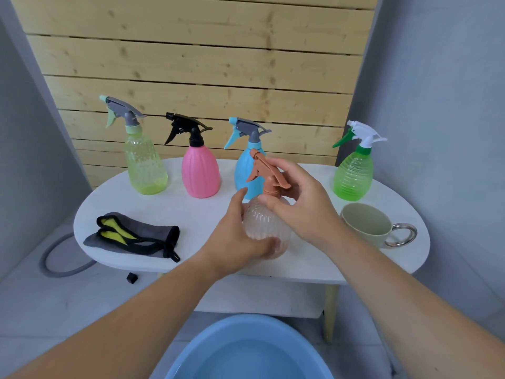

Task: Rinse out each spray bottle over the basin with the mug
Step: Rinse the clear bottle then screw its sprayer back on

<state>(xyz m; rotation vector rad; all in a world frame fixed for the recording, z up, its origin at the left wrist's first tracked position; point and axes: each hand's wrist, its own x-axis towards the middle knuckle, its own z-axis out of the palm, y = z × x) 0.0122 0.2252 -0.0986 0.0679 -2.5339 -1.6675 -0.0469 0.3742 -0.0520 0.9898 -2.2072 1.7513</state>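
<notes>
A clear ribbed spray bottle with a brown trigger head stands upright near the front of the white table. My left hand wraps its round body from the left. My right hand grips the brown collar at its neck. Behind it stand a yellow-green bottle, a pink bottle, a blue bottle and, at the right, a green bottle. A pale green mug with a shiny ring handle sits at the right. The blue basin holds water on the floor below.
A folded grey cloth with yellow patches lies at the table's left front. A grey hose ring and a small black cap lie on the floor to the left. Wooden slats back the table; grey walls close both sides.
</notes>
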